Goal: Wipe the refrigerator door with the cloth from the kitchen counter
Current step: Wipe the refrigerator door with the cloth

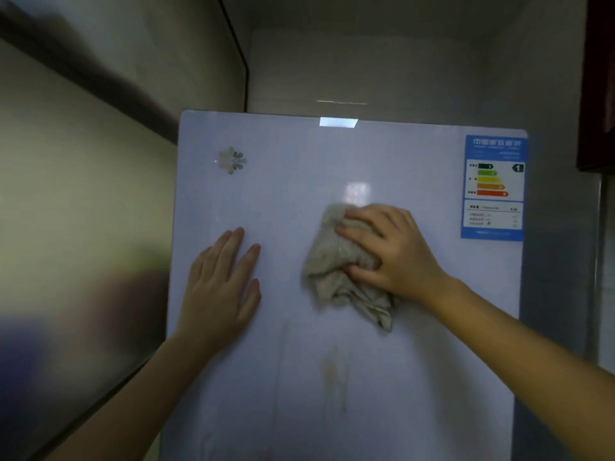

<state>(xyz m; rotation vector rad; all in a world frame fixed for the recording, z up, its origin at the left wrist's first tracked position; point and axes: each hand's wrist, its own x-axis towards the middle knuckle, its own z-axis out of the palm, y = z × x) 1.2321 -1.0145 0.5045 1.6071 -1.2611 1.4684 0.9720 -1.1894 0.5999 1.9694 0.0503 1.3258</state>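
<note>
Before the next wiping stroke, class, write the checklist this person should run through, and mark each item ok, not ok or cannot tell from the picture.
1. Cloth held: the right hand grips the cloth. Ok.
2. Contact: the cloth lies against the refrigerator door. Ok.
3. Bracing: the left hand rests flat on the door, apart from the cloth. Ok.
4. Door clean: a brownish streak shows below the cloth. Not ok.
5. Energy label apart from the cloth, at the door's upper right. Ok.
6. Cloth damp enough: cannot tell.
</note>
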